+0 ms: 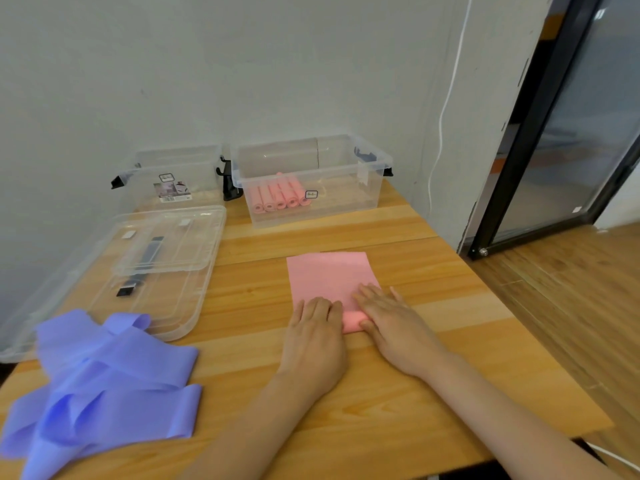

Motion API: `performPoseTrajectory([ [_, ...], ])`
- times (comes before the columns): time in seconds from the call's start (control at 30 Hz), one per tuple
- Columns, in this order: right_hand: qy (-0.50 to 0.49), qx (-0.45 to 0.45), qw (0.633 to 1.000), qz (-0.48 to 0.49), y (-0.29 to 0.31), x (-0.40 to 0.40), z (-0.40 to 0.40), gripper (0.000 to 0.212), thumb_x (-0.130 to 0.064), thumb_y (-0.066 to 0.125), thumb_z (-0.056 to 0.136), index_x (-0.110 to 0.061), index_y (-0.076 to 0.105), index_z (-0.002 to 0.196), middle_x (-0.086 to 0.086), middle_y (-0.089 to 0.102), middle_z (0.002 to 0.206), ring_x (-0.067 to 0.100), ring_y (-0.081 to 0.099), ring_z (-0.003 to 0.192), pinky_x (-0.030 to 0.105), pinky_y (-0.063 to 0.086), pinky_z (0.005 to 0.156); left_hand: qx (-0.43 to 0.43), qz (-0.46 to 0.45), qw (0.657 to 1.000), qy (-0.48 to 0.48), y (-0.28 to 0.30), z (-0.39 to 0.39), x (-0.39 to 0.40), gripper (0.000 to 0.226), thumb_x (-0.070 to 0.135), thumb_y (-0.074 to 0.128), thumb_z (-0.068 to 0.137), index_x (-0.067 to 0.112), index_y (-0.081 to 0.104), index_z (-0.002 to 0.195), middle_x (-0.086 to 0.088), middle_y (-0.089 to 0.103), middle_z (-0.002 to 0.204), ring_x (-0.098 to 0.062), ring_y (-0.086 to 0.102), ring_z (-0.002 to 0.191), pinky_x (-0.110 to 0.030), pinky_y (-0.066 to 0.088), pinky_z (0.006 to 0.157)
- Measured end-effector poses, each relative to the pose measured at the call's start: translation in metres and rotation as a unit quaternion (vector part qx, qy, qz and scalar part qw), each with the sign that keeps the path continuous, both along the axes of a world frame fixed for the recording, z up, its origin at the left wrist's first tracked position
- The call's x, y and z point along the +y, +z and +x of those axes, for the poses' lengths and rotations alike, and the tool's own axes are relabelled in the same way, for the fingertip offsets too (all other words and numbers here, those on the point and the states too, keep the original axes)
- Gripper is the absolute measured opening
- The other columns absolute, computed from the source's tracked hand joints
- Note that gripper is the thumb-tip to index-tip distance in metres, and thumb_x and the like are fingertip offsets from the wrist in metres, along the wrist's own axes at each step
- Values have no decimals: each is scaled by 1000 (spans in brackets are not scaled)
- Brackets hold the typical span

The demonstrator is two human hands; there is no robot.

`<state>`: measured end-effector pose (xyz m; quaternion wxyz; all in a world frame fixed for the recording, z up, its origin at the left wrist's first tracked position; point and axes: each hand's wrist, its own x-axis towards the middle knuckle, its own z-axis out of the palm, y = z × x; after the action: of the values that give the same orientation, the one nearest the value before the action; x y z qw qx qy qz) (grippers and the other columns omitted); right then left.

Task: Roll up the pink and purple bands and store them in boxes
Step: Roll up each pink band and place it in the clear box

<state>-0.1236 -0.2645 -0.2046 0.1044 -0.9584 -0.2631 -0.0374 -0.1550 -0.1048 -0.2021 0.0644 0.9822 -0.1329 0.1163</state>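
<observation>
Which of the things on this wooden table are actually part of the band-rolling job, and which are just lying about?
Part of the job:
- flat pink band, both hands pressing its rolled near end
- loose purple bands
- clear plastic box with pink rolls
- clear empty plastic box

Lying about:
- two clear plastic lids
- white wall cable

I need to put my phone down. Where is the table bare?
Bare wood lies between the pink band and the right box, and right of the right hand. The left is crowded by lids and purple bands.
</observation>
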Motion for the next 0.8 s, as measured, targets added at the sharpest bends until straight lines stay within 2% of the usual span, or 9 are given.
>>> performPoseTrajectory([
  [0.03, -5, 14, 1000, -14, 1, 1, 2, 72, -51, 0, 85, -20, 14, 148, -2, 10, 156, 9, 4, 143, 24, -8, 110, 30, 13, 999, 4, 1, 1, 0, 74, 31, 5, 77, 6, 47, 133, -18, 45, 138, -33, 40, 130, -43, 26, 110],
  [0.07, -12, 25, 999, -24, 2, 2, 4, 63, -47, 6, 92, -20, 10, 148, -2, 6, 157, 9, 1, 143, 27, -8, 111, 62, 23, 998, 7, 2, 2, 1, 82, 35, -6, 75, 7, 30, 143, -16, 22, 152, -30, 18, 141, -43, 9, 114],
  [0.13, -24, 43, 998, -35, 5, 4, 8, 53, -36, 19, 100, -20, 6, 149, -1, 2, 157, 9, -2, 143, 32, -7, 114, 84, 24, 996, 16, 3, 8, 2, 84, 38, -17, 73, 9, 8, 148, -11, -2, 156, -25, -4, 144, -39, -5, 114],
  [0.2, -39, 58, 997, -42, 10, 8, 11, 53, -33, 21, 101, -19, 4, 149, -1, 1, 157, 9, -3, 143, 36, -6, 115, 87, 27, 996, 25, 3, 16, 2, 86, 41, -20, 72, 9, 1, 148, -10, -6, 156, -23, -9, 143, -38, -8, 114],
  [0.27, -59, 67, 995, -38, 12, 12, 18, 53, -35, 20, 101, -18, 5, 149, -2, 2, 157, 9, -2, 143, 38, -5, 115, 89, 32, 995, 44, 4, 22, 1, 83, 42, -18, 74, 7, -2, 148, -11, -7, 156, -23, -11, 143, -38, -9, 113],
  [0.43, -102, 73, 991, -43, 13, 22, 44, 56, -41, 19, 100, -19, 6, 149, 0, 0, 157, 13, -5, 143, 45, -5, 114, 117, 25, 989, 88, 10, 41, 1, 62, 39, 12, 98, 5, -1, 147, -12, -7, 156, -22, -10, 143, -41, -8, 114],
  [0.67, -105, 65, 992, -17, 11, 26, 62, 55, -42, 19, 99, -22, 7, 149, 1, -2, 157, 14, -7, 143, 47, -5, 113, 126, 9, 989, 80, 14, 69, 9, 65, 43, 19, 97, 5, 0, 147, -11, -7, 156, -22, -9, 143, -43, -7, 113],
  [0.73, -101, -6, 995, -1, 13, 27, 58, 53, -39, 20, 99, -15, 25, 146, 4, 16, 155, 15, 10, 143, 45, 5, 114, 92, 12, 993, 71, 15, 66, 8, 64, 42, 13, 95, 5, 10, 147, -12, 2, 156, -23, -2, 144, -44, -5, 114],
  [0.8, -68, -95, 993, -6, 15, 28, 51, 49, -30, 29, 89, -8, 58, 122, 9, 54, 133, 20, 48, 126, 45, 33, 105, 36, 34, 996, 69, 17, 56, 6, 65, 35, 12, 89, 1, 40, 137, -16, 36, 146, -27, 28, 138, -48, 13, 113],
])
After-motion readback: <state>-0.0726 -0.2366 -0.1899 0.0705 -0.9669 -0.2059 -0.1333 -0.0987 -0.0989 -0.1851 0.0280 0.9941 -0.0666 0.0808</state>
